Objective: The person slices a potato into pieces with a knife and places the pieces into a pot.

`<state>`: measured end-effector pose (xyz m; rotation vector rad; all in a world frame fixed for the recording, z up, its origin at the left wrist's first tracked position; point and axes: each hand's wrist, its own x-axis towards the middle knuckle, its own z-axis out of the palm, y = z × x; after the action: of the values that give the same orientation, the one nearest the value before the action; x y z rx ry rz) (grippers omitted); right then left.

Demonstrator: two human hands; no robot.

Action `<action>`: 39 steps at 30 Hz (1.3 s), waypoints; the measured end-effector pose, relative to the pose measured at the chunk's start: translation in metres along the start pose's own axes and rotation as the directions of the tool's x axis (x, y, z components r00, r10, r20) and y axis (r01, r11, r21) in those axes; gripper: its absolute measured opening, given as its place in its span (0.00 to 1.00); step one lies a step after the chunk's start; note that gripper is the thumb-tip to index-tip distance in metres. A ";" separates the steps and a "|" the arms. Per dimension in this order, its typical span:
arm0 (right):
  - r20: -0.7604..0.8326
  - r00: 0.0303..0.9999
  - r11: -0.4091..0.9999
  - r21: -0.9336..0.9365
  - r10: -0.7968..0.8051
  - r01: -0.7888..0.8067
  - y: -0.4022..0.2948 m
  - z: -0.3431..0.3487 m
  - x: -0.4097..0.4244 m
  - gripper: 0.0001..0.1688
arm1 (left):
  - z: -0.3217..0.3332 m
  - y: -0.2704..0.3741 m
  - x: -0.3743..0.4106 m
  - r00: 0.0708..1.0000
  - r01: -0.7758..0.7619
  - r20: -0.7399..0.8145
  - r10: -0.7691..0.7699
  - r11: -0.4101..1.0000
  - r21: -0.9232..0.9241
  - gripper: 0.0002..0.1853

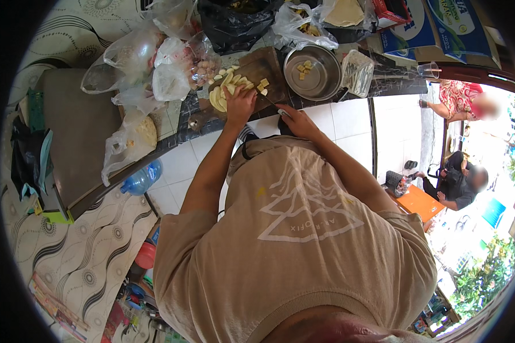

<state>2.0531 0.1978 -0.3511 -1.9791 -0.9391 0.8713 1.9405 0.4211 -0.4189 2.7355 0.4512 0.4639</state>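
My left hand (240, 105) rests on a wooden cutting board (264, 62), its fingers curled over peeled pale yellow pieces (218, 99) of fruit or vegetable. Several of these long pieces lie side by side under and beside it. In my right hand (302, 123) is a knife (284, 113) with a light handle; its blade points left across the board's near edge. Cut cubes (264, 82) sit just beyond the blade tip. To the right stands a round steel pot (322, 85) with more cubes (304, 67) inside. Small peeled cloves (216, 77) lie at the board's left edge.
Plastic bags (171, 77) and a black bag (236, 30) crowd the counter's back and left. A clear plastic tray (357, 73) stands beside the pot. Below the counter lies a blue water bottle (142, 176). Two people are at the right, one beside an orange table (420, 203).
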 end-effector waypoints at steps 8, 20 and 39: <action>-0.001 0.989 0.986 -0.074 0.147 -0.147 -0.037 -0.032 -0.011 0.29 | 0.005 0.001 0.007 0.999 -0.004 -0.045 0.009 0.994 0.107 0.14; -0.099 0.991 0.994 0.061 0.095 -0.090 -0.055 -0.064 -0.014 0.29 | -0.006 0.014 0.022 0.998 0.015 0.053 -0.023 0.988 0.152 0.11; -0.295 0.909 0.888 0.436 0.295 -0.147 -0.030 -0.123 -0.021 0.28 | -0.050 0.097 0.122 0.990 -0.126 -0.021 0.141 0.795 -0.594 0.10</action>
<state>2.1331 0.1519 -0.2621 -1.8113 -0.2908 0.7266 2.0559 0.3908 -0.3067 2.1572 0.0734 0.5042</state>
